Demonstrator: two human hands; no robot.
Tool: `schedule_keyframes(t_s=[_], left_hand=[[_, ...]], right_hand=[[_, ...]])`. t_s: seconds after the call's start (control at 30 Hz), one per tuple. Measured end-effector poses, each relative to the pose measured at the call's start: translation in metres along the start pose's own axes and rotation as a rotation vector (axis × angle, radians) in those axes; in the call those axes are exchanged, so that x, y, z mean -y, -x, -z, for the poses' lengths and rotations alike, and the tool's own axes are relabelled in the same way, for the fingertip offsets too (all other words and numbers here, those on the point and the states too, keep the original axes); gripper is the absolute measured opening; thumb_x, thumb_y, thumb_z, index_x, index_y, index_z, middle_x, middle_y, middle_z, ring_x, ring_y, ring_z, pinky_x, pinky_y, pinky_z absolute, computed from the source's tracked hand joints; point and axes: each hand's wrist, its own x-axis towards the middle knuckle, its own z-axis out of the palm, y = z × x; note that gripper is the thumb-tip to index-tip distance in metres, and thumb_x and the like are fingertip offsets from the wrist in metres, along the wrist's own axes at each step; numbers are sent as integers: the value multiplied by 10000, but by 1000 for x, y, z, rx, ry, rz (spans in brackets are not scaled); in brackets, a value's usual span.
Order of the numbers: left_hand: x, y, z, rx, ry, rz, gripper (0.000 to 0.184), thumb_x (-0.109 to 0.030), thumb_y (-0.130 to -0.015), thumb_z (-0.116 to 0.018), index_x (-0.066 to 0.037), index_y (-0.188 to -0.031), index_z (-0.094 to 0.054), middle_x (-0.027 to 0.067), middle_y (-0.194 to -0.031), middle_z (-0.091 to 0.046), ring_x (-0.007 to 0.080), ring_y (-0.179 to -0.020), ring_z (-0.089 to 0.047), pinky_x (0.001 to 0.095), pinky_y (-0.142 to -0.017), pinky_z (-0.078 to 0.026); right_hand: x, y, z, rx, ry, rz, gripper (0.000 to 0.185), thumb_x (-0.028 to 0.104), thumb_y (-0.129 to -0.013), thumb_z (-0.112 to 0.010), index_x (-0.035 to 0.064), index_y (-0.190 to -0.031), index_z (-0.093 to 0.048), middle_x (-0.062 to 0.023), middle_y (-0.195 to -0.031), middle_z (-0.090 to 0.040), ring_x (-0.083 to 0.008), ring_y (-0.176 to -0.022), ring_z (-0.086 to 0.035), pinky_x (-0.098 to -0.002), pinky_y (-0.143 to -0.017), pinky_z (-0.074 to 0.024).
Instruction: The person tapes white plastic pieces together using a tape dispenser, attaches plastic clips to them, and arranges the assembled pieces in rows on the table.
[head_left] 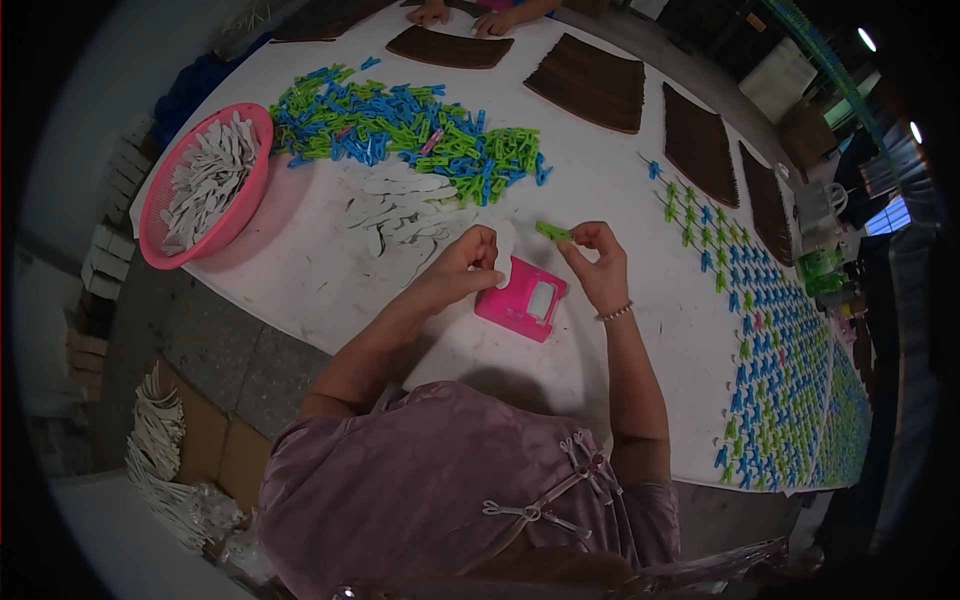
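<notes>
Delicately, the right grip [603,268] pinches a small lime-green plastic clip [551,232] by one end, between thumb and fingers, over the counter [620,190], while the left grip [465,265] pinches a thin, flat white strip [505,240] nearby, the two pieces apart. Judging by its look, the clip should be light, stiff and springy, with smooth plastic that could slide in dry fingertips; its flat sides near one end seem the surest hold, and it hardly looks fragile. The strip looks light too and perhaps bendable, best taken by its edge, though its material cannot be told. Just below lies a bright pink plastic frame [502,306] with a pale rectangular panel, no lettering readable on it. Beyond the left grip spread loose white strips [400,205], then a heap of green and blue plastic clips [395,120] and a round pink plastic basket [234,217] of white pieces. Rows of green and blue clips [770,350] cover the right side; farther off are dark brown mats [585,82] and a co-worker's hands [493,23]; no brand or label is legible anywhere
</notes>
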Motion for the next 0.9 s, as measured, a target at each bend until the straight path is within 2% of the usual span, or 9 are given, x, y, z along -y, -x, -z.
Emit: schedule_keyframes(t_s=[0.03, 0.13, 0.23, 0.3, 0.33, 0.67, 0.77, 0.87, 0.9], left_hand=[[0, -1, -2, 4, -1, 4, 321, -45, -790, -671, -109, -984, -423, -37, -797, -441, 49, -736, -427, 216, -682, -369], [-1, -4, -8, 21, -138, -64, 357, -47, -762, -666, -67, -1041, -445, -28, -810, -460, 62, -738, -449, 243, -669, -375], [-4, -4, -13, 40, -233, -121, 364, -39, -744, -656, -58, -1042, -447, -22, -813, -464, 71, -747, -454, 250, -677, -385], [-8, -3, -16, 64, -306, -106, 387, -33, -751, -661, -73, -1079, -461, -27, -841, -460, 65, -803, -464, 246, -776, -381], [-7, -2, -17, 65, -310, -105, 387, -33, -751, -661, -73, -1079, -461, -27, -841, -460, 65, -803, -464, 246, -776, -381], [-7, -4, -21, 84, -409, -146, 380, -42, -746, -670, -64, -1079, -488, -25, -845, -480, 80, -799, -474, 258, -781, -396], [-1, -8, -19, 64, -428, -172, 401, -57, -745, -684, -58, -1095, -487, -11, -886, -489, 91, -800, -472, 256, -743, -411], [-1, -15, -9, 17, -549, -294, 460, -98, -753, -711, -47, -1153, -490, 24, -980, -532, 124, -834, -491, 270, -735, -431], [-3, -17, -2, -43, -652, -380, 493, -129, -762, -728, -45, -1189, -497, 45, -1033, -563, 149, -873, -514, 289, -765, -439]], right_hand=[[5, 13, 7, -16, -268, -72, 202, 59, -796, -722, 39, -941, -583, -57, -923, -657, -150, -879, -608, -286, -810, -474], [27, 47, 21, -23, -492, -43, 227, 45, -805, -721, 37, -957, -553, -48, -934, -657, -117, -888, -599, -283, -858, -464], [43, 64, 25, -22, -528, -84, 209, 16, -814, -702, 33, -950, -543, -47, -934, -648, -119, -883, -592, -285, -862, -465], [43, 69, 23, 2, -519, -84, 213, 10, -818, -696, 31, -954, -533, -67, -983, -640, -135, -941, -588, -291, -887, -455], [43, 71, 22, 32, -508, -83, 217, 4, -823, -691, 29, -958, -523, -86, -1033, -632, -151, -1000, -584, -296, -913, -444], [40, 69, 17, 79, -478, -66, 271, 11, -793, -718, 32, -981, -525, -83, -1045, -637, -146, -997, -579, -302, -929, -434], [33, 65, 15, 55, -444, -85, 216, 38, -803, -719, 23, -961, -572, -73, -1044, -641, -144, -1000, -579, -299, -926, -432], [18, 44, 17, -1, -309, 31, 130, 77, -837, -694, 15, -928, -625, -69, -1066, -644, -138, -980, -580, -278, -903, -437], [11, 30, 16, -123, -421, -123, 116, 106, -849, -679, 15, -911, -643, -43, -952, -626, -120, -851, -568, -260, -787, -449]])
